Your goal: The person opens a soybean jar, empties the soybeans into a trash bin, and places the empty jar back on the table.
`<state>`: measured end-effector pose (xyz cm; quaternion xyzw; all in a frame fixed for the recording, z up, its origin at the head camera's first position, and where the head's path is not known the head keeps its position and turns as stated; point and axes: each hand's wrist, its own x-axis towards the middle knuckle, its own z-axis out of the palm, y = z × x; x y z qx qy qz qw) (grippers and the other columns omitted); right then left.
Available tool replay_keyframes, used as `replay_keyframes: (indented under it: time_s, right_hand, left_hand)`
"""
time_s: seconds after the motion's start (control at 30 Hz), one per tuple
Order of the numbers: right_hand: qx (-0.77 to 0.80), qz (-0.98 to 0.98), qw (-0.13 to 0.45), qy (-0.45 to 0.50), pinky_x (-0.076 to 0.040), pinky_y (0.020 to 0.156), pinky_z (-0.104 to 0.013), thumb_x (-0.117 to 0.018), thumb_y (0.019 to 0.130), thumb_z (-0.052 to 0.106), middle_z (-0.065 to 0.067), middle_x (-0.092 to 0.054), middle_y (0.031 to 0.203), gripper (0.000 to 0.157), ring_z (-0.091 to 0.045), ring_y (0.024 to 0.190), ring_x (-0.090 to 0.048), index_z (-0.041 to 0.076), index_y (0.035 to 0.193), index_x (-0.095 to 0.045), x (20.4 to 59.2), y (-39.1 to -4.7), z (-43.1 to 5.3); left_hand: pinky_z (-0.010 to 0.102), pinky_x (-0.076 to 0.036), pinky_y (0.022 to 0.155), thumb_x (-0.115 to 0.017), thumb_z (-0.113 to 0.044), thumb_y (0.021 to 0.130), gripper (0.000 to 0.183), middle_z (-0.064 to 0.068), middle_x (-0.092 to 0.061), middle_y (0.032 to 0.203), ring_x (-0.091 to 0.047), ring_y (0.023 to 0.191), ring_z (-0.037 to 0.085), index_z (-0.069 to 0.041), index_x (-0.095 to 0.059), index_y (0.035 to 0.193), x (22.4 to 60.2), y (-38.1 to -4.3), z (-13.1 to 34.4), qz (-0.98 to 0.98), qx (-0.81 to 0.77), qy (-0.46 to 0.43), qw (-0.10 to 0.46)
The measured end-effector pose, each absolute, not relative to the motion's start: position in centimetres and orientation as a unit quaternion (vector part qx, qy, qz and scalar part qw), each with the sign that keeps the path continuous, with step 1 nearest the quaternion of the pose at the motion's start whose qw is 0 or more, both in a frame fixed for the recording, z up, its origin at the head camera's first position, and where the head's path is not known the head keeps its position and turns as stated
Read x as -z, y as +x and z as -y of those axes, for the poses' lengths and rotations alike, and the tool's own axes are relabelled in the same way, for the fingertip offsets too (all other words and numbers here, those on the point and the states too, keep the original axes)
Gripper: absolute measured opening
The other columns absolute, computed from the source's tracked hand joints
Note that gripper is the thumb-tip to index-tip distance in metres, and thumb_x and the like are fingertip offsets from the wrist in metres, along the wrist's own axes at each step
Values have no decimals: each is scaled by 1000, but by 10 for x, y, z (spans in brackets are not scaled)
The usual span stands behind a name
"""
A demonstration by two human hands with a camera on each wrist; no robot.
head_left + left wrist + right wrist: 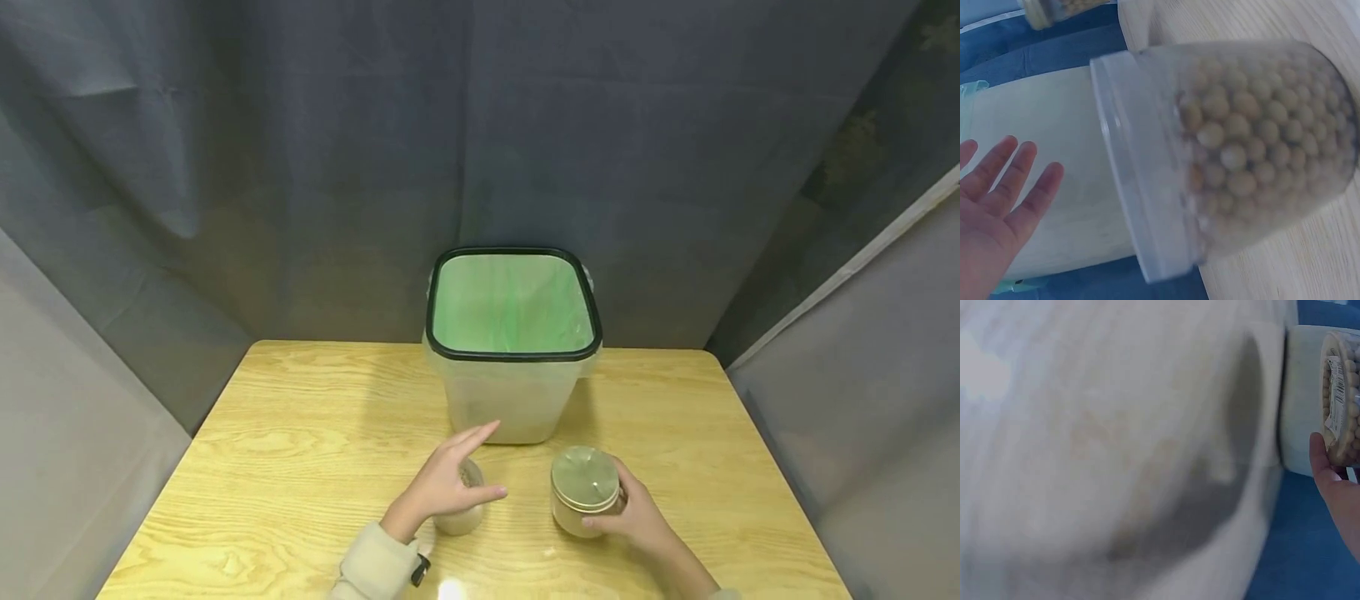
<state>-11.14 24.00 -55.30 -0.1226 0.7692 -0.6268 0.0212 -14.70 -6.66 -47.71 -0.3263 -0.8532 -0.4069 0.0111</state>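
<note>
Hands well apart. My right hand [637, 517] grips the jar [583, 496] by its side, thumb on the near side. That jar is off the table [300, 467], in front of the bin [502, 400] and to its right, lid up. Right wrist view catches its underside (white label [1335, 394] with a barcode there) and beige balls behind the clear wall.

My left hand [444, 483] holds nothing, fingers extended, thumb out to the side. It's over a second jar [459, 523], which stands upright on the wood-grain top, partly covered by the hand from above. Left wrist view: that one is packed with beige balls too, clear lid on, fingers clear of it.

Bin is translucent white, black rim, green liner [510, 304] inside. Dark curtain [360, 167] behind. Pale sleeve [375, 562] on my left arm, black strap [421, 571] at the cuff.
</note>
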Motion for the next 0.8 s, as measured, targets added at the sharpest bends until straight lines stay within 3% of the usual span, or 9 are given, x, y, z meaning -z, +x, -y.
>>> replay_keyframes:
  time_s: [0.1, 0.37, 0.63, 0.8]
  right_hand:
    - [584, -798, 0, -145, -22, 96, -60, -83, 60, 7, -6, -53, 121, 84, -7, 110, -47, 8, 132, -40, 540, -113, -244]
    - [528, -825, -56, -196, -44, 86, -27, -85, 58, 8, -1, -53, 120, 85, -1, 107, -48, 1, 130, -41, 508, -117, -250]
    - [478, -841, -102, -230, -49, 78, -29, -88, 51, 12, -6, -56, 114, 87, -3, 101, -52, -1, 126, -46, 479, -123, -252]
    - [444, -856, -113, -241, -49, 74, -31, -89, 47, 17, -5, -57, 111, 90, -5, 99, -52, -1, 125, -47, 466, -126, -253]
  left_hand:
    - [50, -36, 95, -70, -43, 75, 81, 6, -43, 137, -40, 123, 27, -11, -35, 140, 476, -150, 60, 846, 420, -328, 7]
    - [35, -43, 91, -78, -35, 69, 91, 7, -36, 142, -39, 124, 23, -11, -30, 143, 475, -159, 37, 807, 477, -348, -26]
    - [31, -45, 88, -82, -13, 65, 93, 10, -38, 140, -47, 116, 24, -6, -30, 142, 471, -169, 11, 747, 559, -353, -71]
    - [31, -46, 86, -81, -4, 64, 92, 17, -38, 138, -47, 114, 35, -2, -30, 141, 455, -166, 1, 723, 584, -359, -86]
